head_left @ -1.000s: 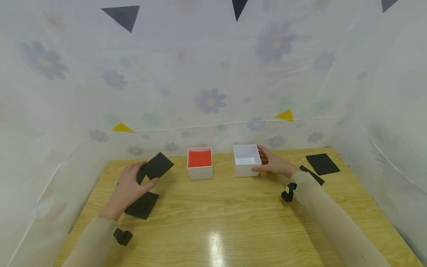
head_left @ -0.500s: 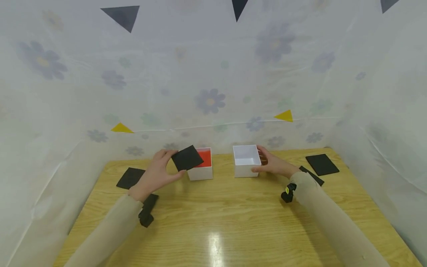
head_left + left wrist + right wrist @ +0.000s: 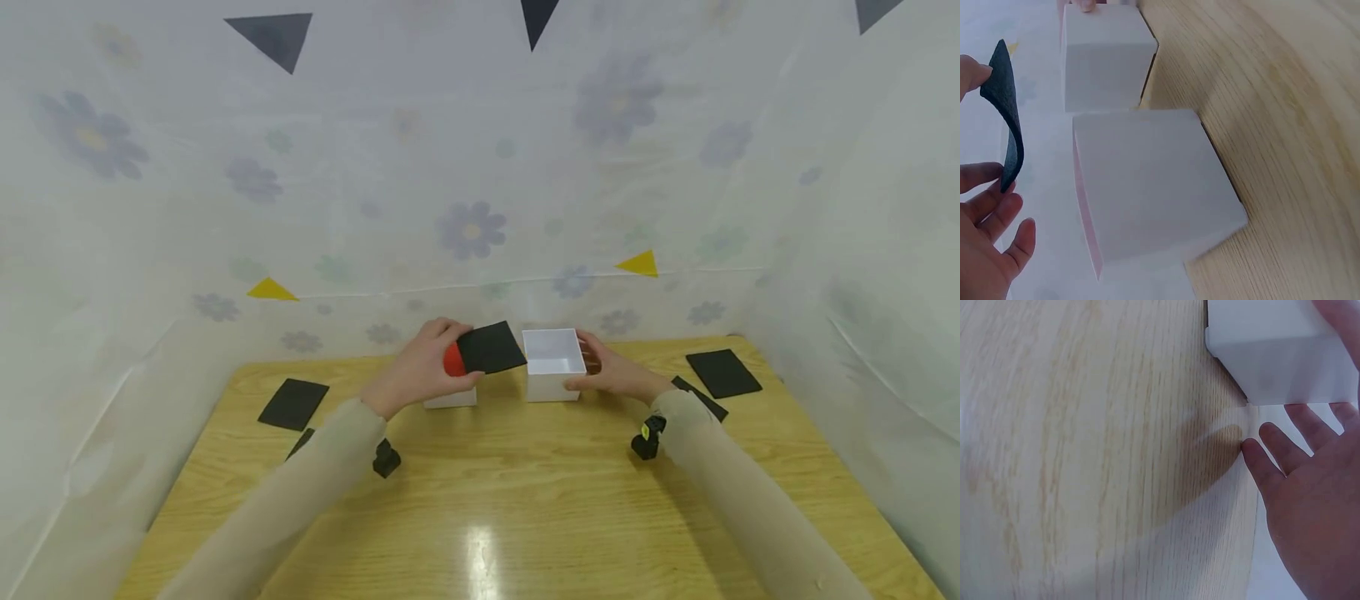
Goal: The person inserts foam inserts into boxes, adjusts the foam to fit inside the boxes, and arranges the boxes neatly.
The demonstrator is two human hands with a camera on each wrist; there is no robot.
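While the head view looks down on a wooden bench (image 3: 525,492), the left hand (image 3: 416,375) pinches a black square pad (image 3: 491,348) above the red-lined box (image 3: 450,398); the right hand (image 3: 615,373) cups the white box (image 3: 553,367). The left wrist view shows fingers (image 3: 985,181) gripping the bent pad (image 3: 1010,125). The right wrist view shows relaxed fingers (image 3: 1291,450) against the box (image 3: 1272,350).

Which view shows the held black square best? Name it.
Head view: the black square shows its whole flat face, pinched by the left hand. The left wrist view shows it edge-on and bent. The right wrist view misses it.
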